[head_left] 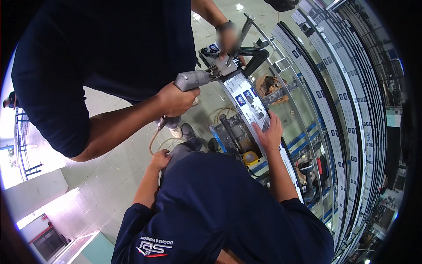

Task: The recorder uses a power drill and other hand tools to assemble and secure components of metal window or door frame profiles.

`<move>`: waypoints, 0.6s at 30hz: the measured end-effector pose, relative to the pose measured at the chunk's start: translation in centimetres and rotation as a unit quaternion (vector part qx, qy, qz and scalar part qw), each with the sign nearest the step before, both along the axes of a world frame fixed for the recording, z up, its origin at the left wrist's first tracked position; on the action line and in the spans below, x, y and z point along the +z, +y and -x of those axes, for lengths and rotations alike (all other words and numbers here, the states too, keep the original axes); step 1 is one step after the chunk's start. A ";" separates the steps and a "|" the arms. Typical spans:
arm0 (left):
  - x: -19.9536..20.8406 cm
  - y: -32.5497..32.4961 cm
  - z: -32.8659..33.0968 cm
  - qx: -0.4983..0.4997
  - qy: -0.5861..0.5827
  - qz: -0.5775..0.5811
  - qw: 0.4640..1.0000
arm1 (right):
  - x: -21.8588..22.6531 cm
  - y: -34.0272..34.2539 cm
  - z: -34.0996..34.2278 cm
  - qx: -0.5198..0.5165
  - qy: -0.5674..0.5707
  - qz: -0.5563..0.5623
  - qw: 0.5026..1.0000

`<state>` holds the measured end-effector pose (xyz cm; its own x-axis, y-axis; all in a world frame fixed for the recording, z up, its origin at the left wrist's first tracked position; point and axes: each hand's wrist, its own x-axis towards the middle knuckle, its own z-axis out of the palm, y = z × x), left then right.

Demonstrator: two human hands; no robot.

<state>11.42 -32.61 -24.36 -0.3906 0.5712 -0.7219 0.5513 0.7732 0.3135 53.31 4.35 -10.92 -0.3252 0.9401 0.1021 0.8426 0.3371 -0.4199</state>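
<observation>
My right hand (270, 133) lies open on a long profile (246, 99) wrapped in white printed film, its fingers spread over the film. My left hand (160, 159) rests low against my grey trouser leg, fingers curled, with nothing visible in it. Across from me, a co-worker's hand (178, 100) grips a grey pistol-shaped tool (192, 80) with a hose at its handle. The tool's front end meets a pale metal block (225, 66) at the profile's far end. A black clamp-like frame (257, 59) with a metal rod stands there, beside the co-worker's other hand (228, 39).
Long film-wrapped profiles (323, 94) stand in a rack on the right. Below the work are a dark toolbox-like tray (233, 132), a yellow round thing (250, 158) and a cordless drill (307, 176). A hose (154, 141) hangs near the tiled floor (110, 180).
</observation>
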 end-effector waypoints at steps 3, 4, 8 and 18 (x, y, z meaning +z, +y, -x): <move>0.2 0.2 0.0 -0.004 -0.001 0.006 1.000 | -0.1 -0.1 -0.1 -0.004 -0.004 0.001 1.000; 0.3 0.2 0.0 -0.005 -0.002 0.011 1.000 | 0.0 -0.1 -0.1 -0.003 -0.004 -0.005 1.000; 0.3 0.2 -0.1 -0.009 -0.001 0.009 1.000 | 0.1 -0.1 0.0 -0.006 -0.005 0.000 1.000; 0.0 0.3 -0.1 -0.004 -0.003 0.008 1.000 | 0.0 0.0 0.1 0.001 0.001 -0.014 1.000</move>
